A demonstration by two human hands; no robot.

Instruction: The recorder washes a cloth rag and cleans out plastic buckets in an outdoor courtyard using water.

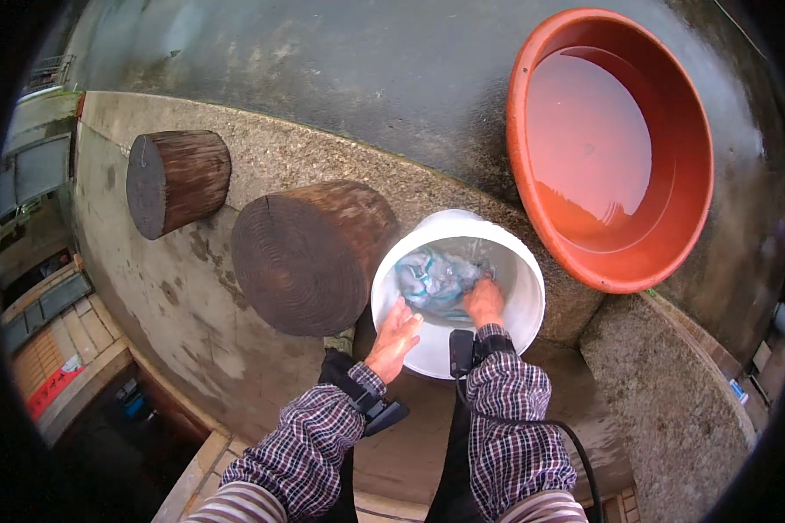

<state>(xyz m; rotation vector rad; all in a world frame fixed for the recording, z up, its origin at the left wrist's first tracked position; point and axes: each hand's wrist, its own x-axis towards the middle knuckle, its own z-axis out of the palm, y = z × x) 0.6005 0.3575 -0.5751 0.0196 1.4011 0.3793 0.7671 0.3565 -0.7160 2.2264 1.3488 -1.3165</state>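
A white bucket [519, 288] stands in front of me with water and a wet, pale cloth [436, 277] with blue-green stripes in it. My right hand [485, 302] reaches into the bucket and grips the right edge of the cloth; its fingertips are partly hidden by water and fabric. At the bucket's near left rim is my left hand [396, 340], with fingers stretched out and nothing held. Both forearms wear checked sleeves with dark straps round the wrists.
A large orange-red basin [522, 131] holding water stands at the far right. Two log stumps [301, 266] [179, 183] stand left of the bucket. A rough concrete ledge [323, 144] runs behind them beside wet grey ground. A black cable [576, 436] trails from my right wrist.
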